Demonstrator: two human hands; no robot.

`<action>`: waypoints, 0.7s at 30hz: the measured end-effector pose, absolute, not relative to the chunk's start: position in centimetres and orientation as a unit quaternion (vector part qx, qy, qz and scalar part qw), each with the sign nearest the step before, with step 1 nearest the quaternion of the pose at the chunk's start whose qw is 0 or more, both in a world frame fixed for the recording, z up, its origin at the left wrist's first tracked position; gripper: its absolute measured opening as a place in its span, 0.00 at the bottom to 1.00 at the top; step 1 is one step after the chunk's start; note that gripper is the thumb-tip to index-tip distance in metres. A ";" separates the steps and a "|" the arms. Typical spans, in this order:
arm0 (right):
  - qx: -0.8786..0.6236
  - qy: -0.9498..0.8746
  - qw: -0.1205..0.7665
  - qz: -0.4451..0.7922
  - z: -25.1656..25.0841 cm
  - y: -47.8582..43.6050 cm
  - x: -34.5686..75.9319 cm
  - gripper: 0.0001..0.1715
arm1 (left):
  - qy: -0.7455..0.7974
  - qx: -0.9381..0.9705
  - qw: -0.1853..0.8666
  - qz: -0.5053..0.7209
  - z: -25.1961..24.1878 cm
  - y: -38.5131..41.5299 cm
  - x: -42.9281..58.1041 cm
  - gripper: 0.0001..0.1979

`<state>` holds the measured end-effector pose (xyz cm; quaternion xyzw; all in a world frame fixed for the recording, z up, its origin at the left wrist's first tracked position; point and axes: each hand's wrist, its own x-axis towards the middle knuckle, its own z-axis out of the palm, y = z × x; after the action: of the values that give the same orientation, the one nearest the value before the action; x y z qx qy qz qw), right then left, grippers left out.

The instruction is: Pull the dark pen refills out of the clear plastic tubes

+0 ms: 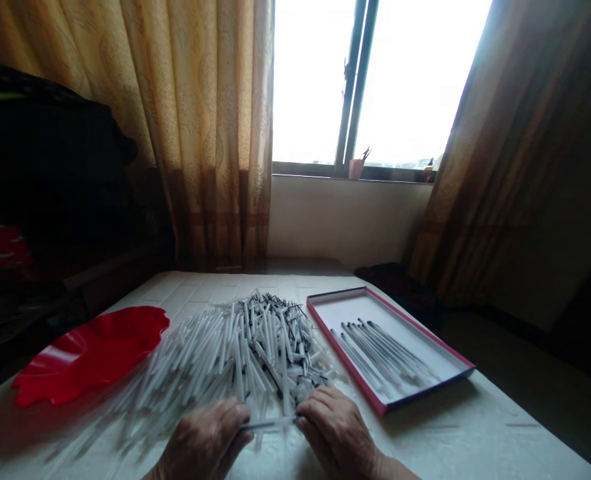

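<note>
Translucent plastic, pinched at both ends

Your left hand [210, 432] and right hand [338, 427] each grip one end of a slim tube [271, 423], probably to keep it level, at the near side of the loose pile [200, 350] on the desk [465, 430]. It looks greyish, straight, slightly blurred. The tray [345, 308] likely stops its dark-tipped rods [381, 357] rolling.

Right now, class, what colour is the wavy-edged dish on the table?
Red; the dish shows best in the head view.

Backlit by overexposed window [310, 80]; right curtain [505, 133] shadowed; room corners dark; lower-left tubes [148, 387] blurred.
</note>
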<state>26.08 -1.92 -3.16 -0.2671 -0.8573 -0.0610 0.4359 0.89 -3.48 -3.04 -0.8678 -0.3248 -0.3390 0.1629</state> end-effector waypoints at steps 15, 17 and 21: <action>-0.251 -0.857 0.447 -0.052 -3.0 -1.9 26.2 0.18 | -0.310 -0.890 0.140 -0.305 -2.8 -3.6 0.6 0.17; -0.247 -0.859 0.445 -0.062 -3.0 -2.0 26.3 0.21 | -0.308 -0.891 0.141 -0.302 -2.9 -3.7 0.6 0.17; -0.227 -0.860 0.445 -0.106 -3.1 -2.1 26.3 0.24 | -0.297 -0.901 0.131 -0.288 -3.2 -4.0 0.1 0.18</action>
<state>26.31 -2.10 -3.12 -0.2272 -0.8597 -0.1059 0.4450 0.06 -3.97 -3.22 -0.9009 -0.2970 -0.2881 0.1309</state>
